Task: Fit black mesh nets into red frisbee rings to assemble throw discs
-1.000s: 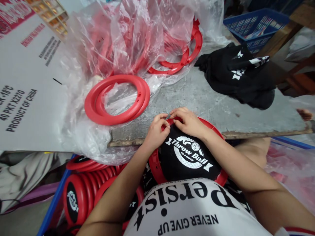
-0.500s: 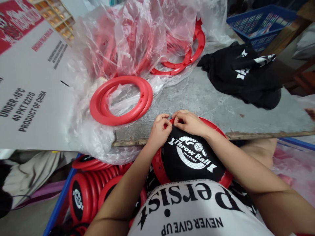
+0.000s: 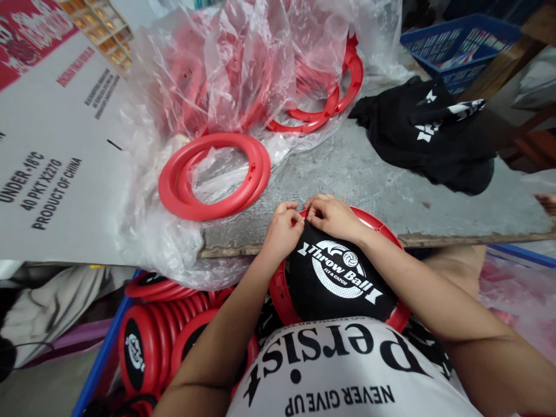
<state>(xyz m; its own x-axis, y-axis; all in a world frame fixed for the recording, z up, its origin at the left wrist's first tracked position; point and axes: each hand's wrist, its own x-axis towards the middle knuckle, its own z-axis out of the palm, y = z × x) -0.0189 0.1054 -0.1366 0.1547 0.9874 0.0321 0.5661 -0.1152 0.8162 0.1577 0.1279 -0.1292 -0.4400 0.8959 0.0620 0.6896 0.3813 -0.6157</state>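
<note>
A red plastic ring [image 3: 283,294] leans between my body and the table edge. Across it lies black fabric [image 3: 304,284] printed "Throw Ball" in white. At the ring's far rim, my left hand [image 3: 284,229] pinches the edge of the black fabric. Close beside it, my right hand [image 3: 328,214] is also closed on the fabric edge, its fingertips bent down over the rim. The fingertips of both hands nearly meet, and exactly what lies under them is partly hidden. Two loose red rings [image 3: 174,194] lie overlapped on the table, ahead and to the left.
Clear plastic bags [image 3: 243,75] of red rings cover the table's back. Black printed fabric [image 3: 428,139] is heaped at the right on the grey table [image 3: 313,168]. A white carton [image 3: 56,150] stands left. Finished-looking red and black discs [image 3: 139,347] fill a crate below. A blue basket [image 3: 460,49] sits behind.
The view has shifted slightly, moving the scene a little to the right in the picture. Both hands stay at the same spot on the rim, with only small finger movements.
</note>
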